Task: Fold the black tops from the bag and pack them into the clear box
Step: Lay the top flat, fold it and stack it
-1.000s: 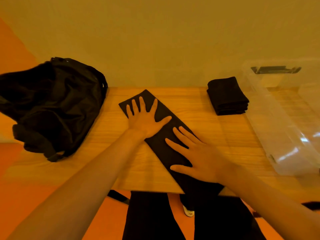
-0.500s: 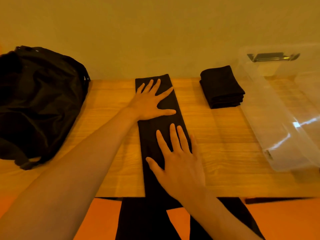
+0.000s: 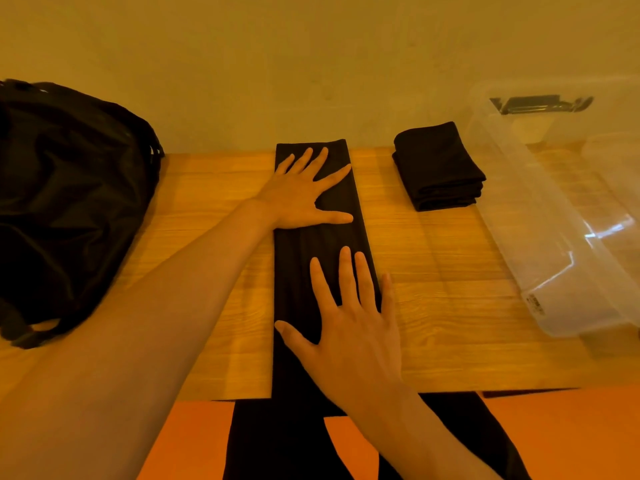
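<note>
A black top (image 3: 304, 258), folded into a long narrow strip, lies down the middle of the wooden table (image 3: 443, 265), its near end hanging over the front edge. My left hand (image 3: 304, 192) presses flat on the strip's far part with fingers spread. Flat on the near part lies my right hand (image 3: 349, 327), fingers straight. A stack of folded black tops (image 3: 438, 168) sits at the back right of the table. The clear box (image 3: 554, 216) stands at the far right. At the left is the black bag (image 3: 65, 202).
A pale wall runs right behind the table. The box's dark latch (image 3: 540, 103) shows at its far end. An orange floor and my dark-clad legs (image 3: 277, 445) are below the table's front edge.
The strip has swung from a diagonal to lie straight along the table's depth. Both hands stayed flat on it, and the view shifted slightly since half a second ago.
</note>
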Demonstrator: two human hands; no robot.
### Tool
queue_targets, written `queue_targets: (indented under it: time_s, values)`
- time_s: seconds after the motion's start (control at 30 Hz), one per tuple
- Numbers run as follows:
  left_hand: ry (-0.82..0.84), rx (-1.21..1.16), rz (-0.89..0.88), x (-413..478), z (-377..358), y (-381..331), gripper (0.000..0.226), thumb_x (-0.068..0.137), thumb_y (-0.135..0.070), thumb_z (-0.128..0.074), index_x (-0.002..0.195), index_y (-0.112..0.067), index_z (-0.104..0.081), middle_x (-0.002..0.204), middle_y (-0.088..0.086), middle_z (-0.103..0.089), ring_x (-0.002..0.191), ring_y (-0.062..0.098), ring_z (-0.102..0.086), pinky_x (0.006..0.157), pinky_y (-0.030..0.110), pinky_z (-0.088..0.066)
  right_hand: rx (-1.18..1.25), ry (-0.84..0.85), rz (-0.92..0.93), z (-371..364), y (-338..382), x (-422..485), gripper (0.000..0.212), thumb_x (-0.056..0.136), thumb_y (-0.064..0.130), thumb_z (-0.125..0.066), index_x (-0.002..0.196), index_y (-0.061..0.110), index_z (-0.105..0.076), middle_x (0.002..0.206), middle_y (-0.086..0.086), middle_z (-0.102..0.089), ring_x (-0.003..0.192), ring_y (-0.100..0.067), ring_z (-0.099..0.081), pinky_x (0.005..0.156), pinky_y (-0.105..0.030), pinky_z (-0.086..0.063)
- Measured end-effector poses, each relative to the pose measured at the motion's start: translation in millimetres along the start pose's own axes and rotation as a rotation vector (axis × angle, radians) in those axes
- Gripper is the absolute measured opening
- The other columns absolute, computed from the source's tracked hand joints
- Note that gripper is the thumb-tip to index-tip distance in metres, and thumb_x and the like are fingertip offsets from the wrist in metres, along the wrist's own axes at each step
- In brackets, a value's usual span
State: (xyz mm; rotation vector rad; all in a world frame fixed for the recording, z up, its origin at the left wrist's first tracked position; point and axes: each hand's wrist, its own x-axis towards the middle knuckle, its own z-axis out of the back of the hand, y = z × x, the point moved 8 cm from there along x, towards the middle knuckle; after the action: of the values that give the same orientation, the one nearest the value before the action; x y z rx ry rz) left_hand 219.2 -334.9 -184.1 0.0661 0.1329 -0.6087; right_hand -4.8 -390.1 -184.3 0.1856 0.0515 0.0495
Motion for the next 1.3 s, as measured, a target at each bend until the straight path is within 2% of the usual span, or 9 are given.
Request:
queue_targets:
  time_s: [0.17,0.3,0.5,0.63,0.7,0.77,0.97,1.13,1.3]
  values:
    - [0.007,0.002,0.001,-2,1,-3,0.102,0.071,-0.098,-0.015,0.157,-0.049,0.011,0.170,0.006,0.012,0.156,0.030,0.012,0.126,0.052,0.002,0.017,-0.028,0.009,-4,-2,-26,0.095,0.084,0.088,-0.018,0.160,0.031,-0.021,0.167,-0.015,-0.012,0.155,-0.032,-0.004,0.119,-0.062,-0.020]
    - [-0.012,0.031,0.024,-12,8,-8,0.108,0.068,-0.100,0.001,0.160,-0.044,0.004,0.171,0.006,0.004,0.156,0.031,0.010,0.125,0.055,0.005,0.017,-0.038,0.029,-3,-4,-40,0.091,0.087,0.086,-0.018,0.159,0.031,-0.022,0.167,-0.015,-0.015,0.155,-0.032,-0.006,0.119,-0.060,-0.021]
    - [-0.114,-0.134,-0.131,-91,20,-50,0.085,0.087,-0.082,-0.011,0.161,-0.040,-0.010,0.171,0.002,0.001,0.156,0.021,0.011,0.126,0.048,0.007,0.069,0.066,0.235,10,-21,-50,0.088,0.083,0.090,-0.004,0.156,0.044,0.011,0.165,-0.001,0.023,0.149,-0.016,0.030,0.123,-0.041,0.010]
    - [-0.015,-0.092,-0.301,-191,1,-96,0.085,0.091,-0.083,-0.023,0.161,-0.038,-0.007,0.170,-0.004,0.013,0.154,0.014,0.022,0.126,0.043,0.010,-0.066,-0.007,0.467,12,-43,-71,0.080,0.090,0.082,-0.030,0.156,0.037,-0.025,0.167,-0.002,-0.017,0.154,-0.019,-0.005,0.118,-0.040,-0.016]
    - [0.039,-0.059,-0.336,-234,-17,-114,0.094,0.088,-0.086,-0.027,0.162,-0.034,-0.001,0.168,-0.005,0.020,0.152,0.012,0.027,0.125,0.040,0.014,-0.123,-0.097,0.566,10,-52,-81,0.073,0.086,0.067,-0.056,0.149,0.031,-0.044,0.157,-0.003,-0.039,0.147,-0.021,-0.027,0.113,-0.041,-0.028]
    - [0.017,-0.015,-0.335,-262,-33,-122,0.096,0.091,-0.082,-0.033,0.163,-0.029,0.002,0.169,-0.004,0.019,0.153,0.013,0.024,0.124,0.038,0.012,-0.098,-0.218,0.638,13,-58,-91,0.060,0.088,0.051,-0.063,0.142,0.026,-0.053,0.148,-0.002,-0.052,0.140,-0.020,-0.039,0.111,-0.039,-0.037]
    - [-0.307,0.077,-0.345,-287,-42,-119,0.071,0.102,-0.043,-0.054,0.160,-0.017,-0.023,0.168,0.004,-0.020,0.156,0.022,-0.015,0.124,0.041,-0.024,0.006,-0.386,0.752,15,-66,-98,0.043,0.099,0.038,-0.051,0.136,0.019,-0.060,0.143,0.000,-0.055,0.137,-0.018,-0.047,0.114,-0.035,-0.032]
    - [-0.444,0.072,-0.349,-292,-44,-114,0.088,0.081,-0.002,-0.080,0.155,-0.011,-0.033,0.161,0.010,-0.037,0.151,0.026,-0.030,0.121,0.043,-0.030,0.020,-0.461,0.779,8,-74,-98,0.039,0.098,0.030,-0.058,0.135,0.017,-0.063,0.144,0.000,-0.054,0.137,-0.018,-0.050,0.115,-0.038,-0.037]
    - [-0.570,0.053,-0.369,-302,-41,-117,0.080,0.083,0.000,-0.079,0.151,-0.009,-0.039,0.155,0.012,-0.045,0.147,0.031,-0.037,0.119,0.048,-0.035,0.028,-0.512,0.793,11,-72,-101,0.037,0.098,0.030,-0.060,0.132,0.016,-0.064,0.139,-0.002,-0.059,0.132,-0.018,-0.054,0.110,-0.036,-0.042]
